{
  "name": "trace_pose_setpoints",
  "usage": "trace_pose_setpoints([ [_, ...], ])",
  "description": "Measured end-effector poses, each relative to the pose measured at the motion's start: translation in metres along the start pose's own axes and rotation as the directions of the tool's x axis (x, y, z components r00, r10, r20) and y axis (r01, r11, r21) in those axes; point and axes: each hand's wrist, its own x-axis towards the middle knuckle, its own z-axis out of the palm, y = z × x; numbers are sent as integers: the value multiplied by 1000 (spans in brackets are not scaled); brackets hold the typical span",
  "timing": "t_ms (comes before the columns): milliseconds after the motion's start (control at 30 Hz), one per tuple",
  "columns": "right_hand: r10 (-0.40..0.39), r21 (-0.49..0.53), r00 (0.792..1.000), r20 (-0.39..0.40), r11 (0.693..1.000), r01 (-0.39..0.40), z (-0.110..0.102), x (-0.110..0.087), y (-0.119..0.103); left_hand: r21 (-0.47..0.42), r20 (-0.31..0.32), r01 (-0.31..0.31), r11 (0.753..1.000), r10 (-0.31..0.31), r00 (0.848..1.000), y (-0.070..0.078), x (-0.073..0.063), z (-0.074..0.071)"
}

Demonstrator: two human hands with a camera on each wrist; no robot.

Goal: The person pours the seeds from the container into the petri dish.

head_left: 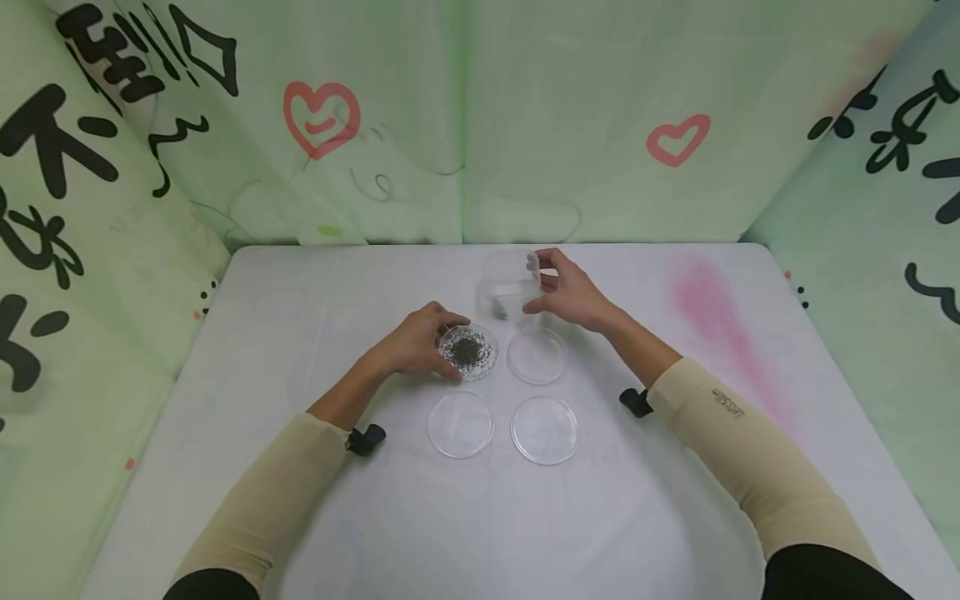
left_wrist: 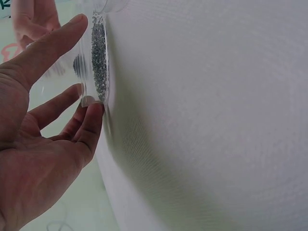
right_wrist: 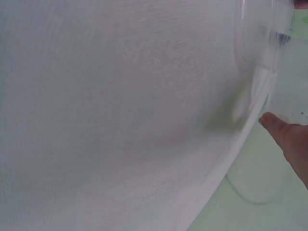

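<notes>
My left hand grips a round clear petri dish by its left edge. Dark granules fill it, heaped densest in the middle. Seen from the left wrist, the thumb lies along one side of the rim and the fingertips on the other. Farther back, my right hand holds a clear plastic container from its right side, thumb low and fingers higher up. A small dark patch of grains shows near the container's bottom. In the right wrist view only the thumb side of the hand appears.
Three clear petri dishes lie on the white tabletop: one right of the filled dish, a front left dish and a front right dish. Green cloth walls with drawings stand around the table.
</notes>
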Motion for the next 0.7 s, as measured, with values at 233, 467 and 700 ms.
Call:
trace_pose_setpoints([
  [233, 14, 71, 999, 37, 997, -16, -1, 4, 12, -1, 3, 7, 1000, -7, 1000, -1, 1, 1],
  [467, 7, 65, 999, 51, 998, -10, -2, 7, 20, -4, 8, 11, 1000, -11, 1000, -2, 1, 1],
  [700, -22, 46, 997, 70, 999, 19, -2, 6, 22, -3, 16, 13, 1000, -13, 1000, -2, 1, 1],
])
